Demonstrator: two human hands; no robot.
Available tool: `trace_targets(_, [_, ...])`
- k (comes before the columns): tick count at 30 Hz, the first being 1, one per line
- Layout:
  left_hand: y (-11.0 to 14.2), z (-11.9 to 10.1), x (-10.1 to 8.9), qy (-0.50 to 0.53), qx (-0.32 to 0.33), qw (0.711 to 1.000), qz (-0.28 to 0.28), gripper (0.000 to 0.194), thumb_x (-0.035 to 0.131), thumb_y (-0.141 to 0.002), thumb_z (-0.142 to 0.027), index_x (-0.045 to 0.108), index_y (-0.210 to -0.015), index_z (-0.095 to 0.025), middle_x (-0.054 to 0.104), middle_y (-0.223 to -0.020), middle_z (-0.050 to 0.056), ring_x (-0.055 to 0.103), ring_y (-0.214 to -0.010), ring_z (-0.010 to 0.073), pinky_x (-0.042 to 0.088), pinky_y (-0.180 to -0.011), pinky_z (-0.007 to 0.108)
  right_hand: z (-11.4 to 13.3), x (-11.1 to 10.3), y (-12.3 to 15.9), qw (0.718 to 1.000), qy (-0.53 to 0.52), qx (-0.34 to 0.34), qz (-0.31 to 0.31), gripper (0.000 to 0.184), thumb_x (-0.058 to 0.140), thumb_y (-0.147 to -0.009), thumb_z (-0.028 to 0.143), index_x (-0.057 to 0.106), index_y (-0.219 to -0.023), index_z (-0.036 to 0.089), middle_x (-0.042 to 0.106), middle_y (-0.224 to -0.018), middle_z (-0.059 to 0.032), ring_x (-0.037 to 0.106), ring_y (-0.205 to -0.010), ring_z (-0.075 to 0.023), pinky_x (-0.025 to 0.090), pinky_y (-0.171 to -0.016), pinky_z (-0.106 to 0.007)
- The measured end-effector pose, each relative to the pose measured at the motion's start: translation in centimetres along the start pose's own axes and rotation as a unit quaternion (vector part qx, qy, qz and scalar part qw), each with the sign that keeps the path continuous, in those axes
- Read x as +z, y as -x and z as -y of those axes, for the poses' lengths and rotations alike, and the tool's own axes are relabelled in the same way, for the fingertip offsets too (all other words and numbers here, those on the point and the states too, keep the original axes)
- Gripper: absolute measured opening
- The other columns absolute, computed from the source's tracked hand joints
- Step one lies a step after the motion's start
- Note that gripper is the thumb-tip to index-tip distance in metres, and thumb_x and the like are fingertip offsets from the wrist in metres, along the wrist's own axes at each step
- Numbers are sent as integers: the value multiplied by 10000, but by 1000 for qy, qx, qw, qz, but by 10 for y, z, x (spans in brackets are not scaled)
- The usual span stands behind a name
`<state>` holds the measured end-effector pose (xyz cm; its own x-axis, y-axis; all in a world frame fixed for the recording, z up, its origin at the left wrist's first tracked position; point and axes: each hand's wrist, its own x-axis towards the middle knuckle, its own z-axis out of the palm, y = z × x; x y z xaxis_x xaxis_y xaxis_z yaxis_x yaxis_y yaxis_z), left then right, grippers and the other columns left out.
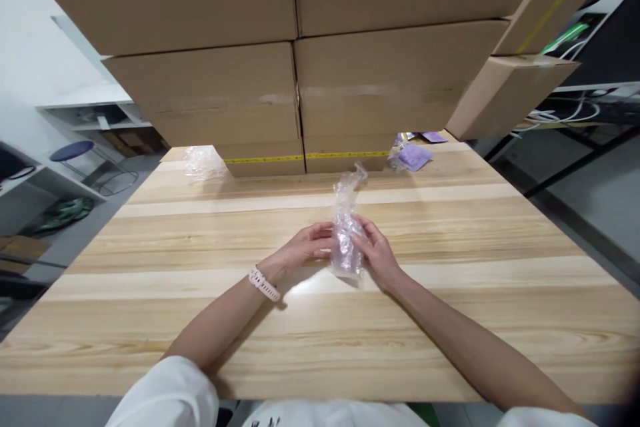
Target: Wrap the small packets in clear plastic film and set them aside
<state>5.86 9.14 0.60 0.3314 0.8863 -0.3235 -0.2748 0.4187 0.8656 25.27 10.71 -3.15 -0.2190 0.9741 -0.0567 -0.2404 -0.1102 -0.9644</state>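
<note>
A bubble-wrapped bundle point(346, 250) stands or lies at the middle of the wooden table point(200, 340), its loose wrap end pointing away from me. What is inside cannot be made out through the clear plastic. My right hand point(376, 250) grips the bundle from the right, thumb and fingers pressed against the wrap. On the other side my left hand point(309, 245) has its fingers stretched toward the bundle, the tips at or just touching its left edge. A pale wristband point(264, 283) is on my left wrist.
Stacked cardboard boxes point(210, 93) form a wall along the table's far side. Crumpled clear bubble wrap point(204, 163) lies at the far left. Purple packets point(415, 156) and more clear plastic sit at the far right. A blue stool point(71, 151) stands beyond the left edge.
</note>
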Motion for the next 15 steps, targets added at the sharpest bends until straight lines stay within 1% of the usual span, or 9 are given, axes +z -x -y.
trace_targets(1, [3, 1, 2, 13, -4, 1000, 17, 421, 872, -768, -272, 712, -1145, -172, 675, -1239, 143, 685, -1032, 213, 542, -893, 339, 2, 2, 3, 999, -30, 19, 18, 620, 768, -783, 536, 612, -1305, 241, 685, -1315, -90, 660, -1148, -255, 524, -998, -405])
trace_targets(3, [7, 4, 5, 46, -15, 998, 42, 387, 860, -784, -372, 738, -1084, -159, 720, -1137, 126, 693, -975, 208, 539, -872, 319, 6, 6, 9, 995, -62, 53, 54, 559, 737, -809, 574, 663, -1257, 246, 721, -1238, -77, 679, -1081, -246, 537, -949, -394])
trace_targets(5, [7, 6, 6, 90, -34, 994, 47, 378, 864, -772, -408, 746, -1013, -142, 745, -998, 104, 695, -869, 191, 545, -814, 295, 9, 9, 13, 993, -62, 76, 69, 529, 790, -767, 538, 704, -1195, 240, 749, -1121, -62, 686, -974, -224, 543, -882, -368])
trace_targets(6, [6, 7, 5, 117, -43, 991, 40, 361, 867, -770, -393, 743, -992, -137, 746, -957, 92, 692, -828, 181, 548, -789, 287, 10, 10, 13, 993, -57, 84, 61, 499, 828, -728, 502, 723, -1133, 230, 754, -1042, -50, 680, -902, -206, 541, -840, -348])
trace_targets(8, [0, 9, 0, 170, -61, 983, 9, 283, 855, -786, -301, 730, -975, -130, 744, -925, 78, 688, -792, 169, 558, -772, 279, 10, 8, 12, 995, -51, 88, 20, 432, 879, -649, 438, 724, -983, 211, 725, -878, -16, 640, -763, -166, 522, -749, -307])
trace_targets(10, [-7, 9, -8, 215, -77, 973, -32, 182, 794, -827, -198, 711, -966, -115, 740, -914, 86, 695, -791, 172, 571, -794, 294, 9, 4, 8, 997, -44, 60, -36, 424, 884, -604, 403, 679, -923, 214, 676, -809, 11, 600, -701, -145, 497, -686, -279])
trace_targets(13, [-18, 3, -26, 253, -78, 961, -84, 63, 682, -892, -134, 684, -941, -96, 727, -873, 98, 699, -771, 174, 583, -821, 315, 10, -6, 5, 994, 20, -15, -104, 486, 839, -621, 358, 621, -1038, 239, 623, -812, 30, 574, -695, -145, 476, -640, -258])
trace_targets(14, [-20, 0, -32, 262, -66, 958, -101, 50, 651, -912, -133, 675, -935, -96, 723, -864, 96, 697, -761, 170, 586, -815, 311, 12, -8, 7, 991, 62, -31, -111, 492, 814, -645, 348, 612, -1081, 242, 606, -800, 34, 561, -681, -144, 466, -619, -252])
trace_targets(15, [-22, -4, -38, 270, -48, 954, -121, 53, 625, -930, -133, 668, -929, -100, 721, -857, 91, 696, -753, 166, 588, -806, 303, 14, -9, 10, 988, 110, -34, -100, 469, 786, -679, 344, 615, -1103, 239, 593, -786, 34, 548, -660, -143, 454, -590, -246])
